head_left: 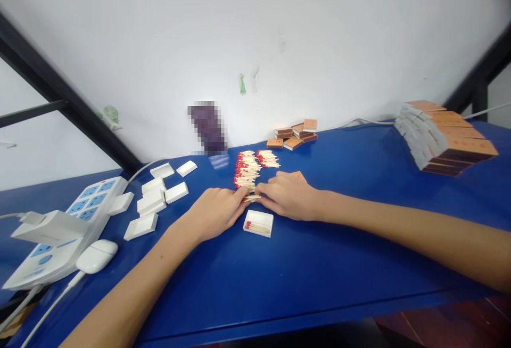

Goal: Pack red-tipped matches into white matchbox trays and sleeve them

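Observation:
My left hand (215, 210) and my right hand (288, 197) meet near the middle of the table, fingertips pinched on the two ends of a small bunch of matches (252, 198). Just in front of them lies a white matchbox tray (261, 215) with several red-tipped matches along its near side. Directly behind my fingers a long pile of matches (247, 170) stretches away, red heads to the left. Beside its far end sits a smaller match pile (269, 159). An orange matchbox piece (298, 176) is partly hidden behind my right hand.
Several white trays (151, 201) lie to the left, near a power strip (85, 204) with a plugged-in charger and a white earbud case (97, 256). Orange matchboxes (293, 142) are heaped by the wall. Stacked matchboxes (447, 138) stand at the right. A pixelated dark object (207, 127) leans on the wall.

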A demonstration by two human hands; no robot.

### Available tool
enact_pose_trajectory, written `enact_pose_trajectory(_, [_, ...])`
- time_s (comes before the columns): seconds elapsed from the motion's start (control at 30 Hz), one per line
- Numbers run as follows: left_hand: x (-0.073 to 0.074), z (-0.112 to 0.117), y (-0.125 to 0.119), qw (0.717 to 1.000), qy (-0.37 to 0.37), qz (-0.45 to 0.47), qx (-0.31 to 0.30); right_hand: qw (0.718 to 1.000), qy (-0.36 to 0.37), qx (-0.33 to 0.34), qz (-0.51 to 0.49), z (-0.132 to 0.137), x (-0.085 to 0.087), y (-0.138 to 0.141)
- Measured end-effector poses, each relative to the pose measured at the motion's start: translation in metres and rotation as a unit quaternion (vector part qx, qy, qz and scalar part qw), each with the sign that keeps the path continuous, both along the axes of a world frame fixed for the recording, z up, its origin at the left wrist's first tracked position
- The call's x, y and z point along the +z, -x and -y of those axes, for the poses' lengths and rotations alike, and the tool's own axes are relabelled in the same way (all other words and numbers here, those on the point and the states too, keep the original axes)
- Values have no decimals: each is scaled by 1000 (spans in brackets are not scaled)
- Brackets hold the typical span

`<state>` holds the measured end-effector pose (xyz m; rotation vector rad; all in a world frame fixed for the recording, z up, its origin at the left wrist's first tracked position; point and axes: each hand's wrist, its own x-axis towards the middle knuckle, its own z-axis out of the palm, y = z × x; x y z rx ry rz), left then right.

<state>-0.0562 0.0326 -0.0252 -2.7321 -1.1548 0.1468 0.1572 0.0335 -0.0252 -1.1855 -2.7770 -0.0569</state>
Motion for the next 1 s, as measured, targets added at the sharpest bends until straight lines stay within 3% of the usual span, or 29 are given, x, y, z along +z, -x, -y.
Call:
enact_pose_trajectory(0.63, [-3,0,0,998,-20,-49,-16,999,-49,15,2,-4,-12,-1])
enact_pose_trajectory(1.0, [-1,2,-1,999,-17,-45,-19,999,-50,6,21,-2,-9,0])
